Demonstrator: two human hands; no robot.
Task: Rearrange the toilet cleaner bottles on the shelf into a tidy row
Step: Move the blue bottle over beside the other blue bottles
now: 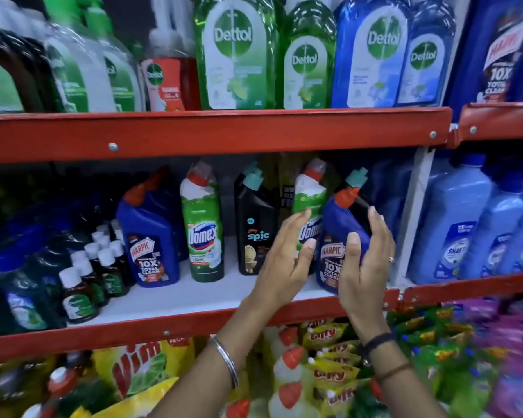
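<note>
Toilet cleaner bottles stand on the white middle shelf point(194, 292). From the left come a blue Harpic bottle point(150, 236), a green Domex bottle point(204, 227) and a black Spic bottle point(254, 227). Further right, a second green Domex bottle point(308, 200) stands behind my left hand point(287, 257), whose fingers are spread and touch its front. My right hand point(364, 260) grips a second blue Harpic bottle point(335, 230), which tilts left at the shelf's front. Behind it a second black bottle with a teal cap point(357, 178) is mostly hidden.
Small dark bottles with white caps point(103, 254) crowd the shelf's left part. A red shelf rail point(194, 137) runs above, with Dettol bottles point(234, 52) on top. A white upright point(417, 212) bounds the right side, light-blue bottles point(453, 227) beyond it. Pouches and bottles fill the shelf below.
</note>
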